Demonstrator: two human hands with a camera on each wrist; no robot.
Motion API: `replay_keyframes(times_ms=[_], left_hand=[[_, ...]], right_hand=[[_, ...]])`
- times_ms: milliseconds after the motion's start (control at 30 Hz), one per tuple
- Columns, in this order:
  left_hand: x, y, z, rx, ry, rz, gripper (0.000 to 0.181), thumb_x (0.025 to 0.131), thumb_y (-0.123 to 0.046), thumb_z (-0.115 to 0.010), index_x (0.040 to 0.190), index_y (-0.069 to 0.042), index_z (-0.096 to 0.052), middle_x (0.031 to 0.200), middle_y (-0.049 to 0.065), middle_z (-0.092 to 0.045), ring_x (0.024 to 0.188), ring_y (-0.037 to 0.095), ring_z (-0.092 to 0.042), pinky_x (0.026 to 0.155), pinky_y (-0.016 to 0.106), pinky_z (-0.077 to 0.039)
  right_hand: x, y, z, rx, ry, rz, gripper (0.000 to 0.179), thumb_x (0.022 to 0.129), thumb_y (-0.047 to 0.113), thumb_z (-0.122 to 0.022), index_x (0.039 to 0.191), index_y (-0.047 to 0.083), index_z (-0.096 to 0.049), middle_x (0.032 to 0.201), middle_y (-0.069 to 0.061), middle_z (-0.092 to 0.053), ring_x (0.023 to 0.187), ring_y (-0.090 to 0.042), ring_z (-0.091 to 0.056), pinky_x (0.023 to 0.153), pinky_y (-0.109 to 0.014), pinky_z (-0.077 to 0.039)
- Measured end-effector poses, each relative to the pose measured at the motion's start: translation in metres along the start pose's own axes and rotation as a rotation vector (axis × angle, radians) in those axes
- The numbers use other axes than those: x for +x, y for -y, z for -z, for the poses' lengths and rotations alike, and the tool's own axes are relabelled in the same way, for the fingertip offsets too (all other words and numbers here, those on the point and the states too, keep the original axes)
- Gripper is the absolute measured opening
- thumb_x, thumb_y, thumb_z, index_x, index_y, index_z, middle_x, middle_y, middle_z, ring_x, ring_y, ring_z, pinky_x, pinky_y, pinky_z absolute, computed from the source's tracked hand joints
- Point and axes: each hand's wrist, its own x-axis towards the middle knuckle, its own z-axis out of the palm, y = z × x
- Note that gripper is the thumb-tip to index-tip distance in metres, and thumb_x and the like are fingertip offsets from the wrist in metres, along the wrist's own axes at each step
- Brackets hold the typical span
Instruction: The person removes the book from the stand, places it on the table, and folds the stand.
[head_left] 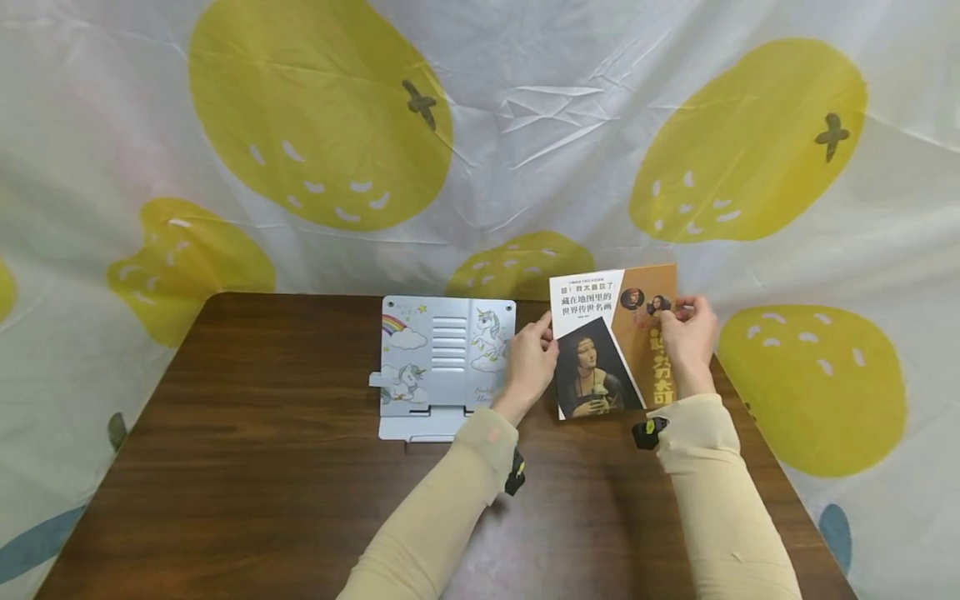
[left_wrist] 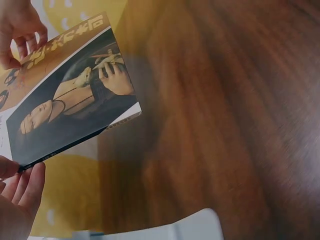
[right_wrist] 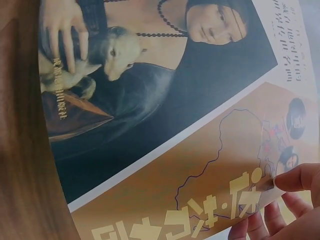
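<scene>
Book (head_left: 600, 354) reads 藏在地图里的世界传世名画 on its white panel; gold characters down its orange strip are partly covered by the right hand (head_left: 692, 340), and the spine print is too small to read. It is held tilted above the table (head_left: 262, 500), right of a unicorn-printed metal stand (head_left: 450, 390); whether its lower edge touches the wood, I cannot tell. The left hand (head_left: 531, 363) pinches its left edge, thumb and fingers closed on it; the right likewise grips the right edge, thumb on the cover; the left hand hides part of the stand's cursive lettering; behind hangs a lemon-patterned curtain (head_left: 540, 175), cut off by the frame.
</scene>
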Motion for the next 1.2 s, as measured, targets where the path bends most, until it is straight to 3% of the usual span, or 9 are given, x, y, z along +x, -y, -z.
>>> replay_keyframes(times_ms=[167, 433, 900, 1200], left_hand=[[-0.008, 0.006, -0.009, 0.007, 0.002, -0.004, 0.049, 0.088, 0.005, -0.062, 0.136, 0.003, -0.054, 0.091, 0.011, -0.064, 0.077, 0.016, -0.066, 0.06, 0.016, -0.048], [-0.015, 0.013, -0.017, 0.054, 0.049, 0.062, 0.048, 0.091, -0.002, -0.063, 0.138, -0.002, -0.054, 0.093, 0.006, -0.065, 0.079, 0.012, -0.066, 0.063, 0.016, -0.048], [-0.024, 0.02, -0.024, 0.104, 0.074, 0.073, 0.05, 0.087, -0.003, -0.066, 0.135, 0.001, -0.056, 0.088, 0.004, -0.065, 0.075, 0.011, -0.065, 0.066, 0.022, -0.049], [-0.029, 0.026, -0.028, 0.106, 0.088, 0.067, 0.049, 0.085, -0.001, -0.065, 0.133, 0.002, -0.058, 0.082, 0.002, -0.063, 0.071, 0.009, -0.062, 0.063, 0.02, -0.048]], right_hand=[[-0.002, -0.013, 0.0, -0.024, -0.002, 0.008, 0.033, 0.092, 0.012, -0.056, 0.124, 0.001, -0.055, 0.093, -0.006, -0.052, 0.081, -0.019, -0.047, 0.067, -0.03, -0.041], [-0.006, -0.027, -0.001, -0.043, 0.035, -0.03, 0.036, 0.095, 0.013, -0.053, 0.129, 0.001, -0.053, 0.097, -0.008, -0.052, 0.082, -0.019, -0.047, 0.064, -0.029, -0.042], [-0.01, -0.053, -0.007, -0.103, 0.057, -0.105, 0.037, 0.097, 0.019, -0.053, 0.129, 0.002, -0.054, 0.102, -0.011, -0.056, 0.086, -0.023, -0.05, 0.062, -0.03, -0.043], [-0.012, -0.065, -0.011, -0.113, 0.079, -0.114, 0.038, 0.096, 0.021, -0.054, 0.127, -0.001, -0.055, 0.105, -0.015, -0.055, 0.098, -0.032, -0.05, 0.071, -0.035, -0.042]])
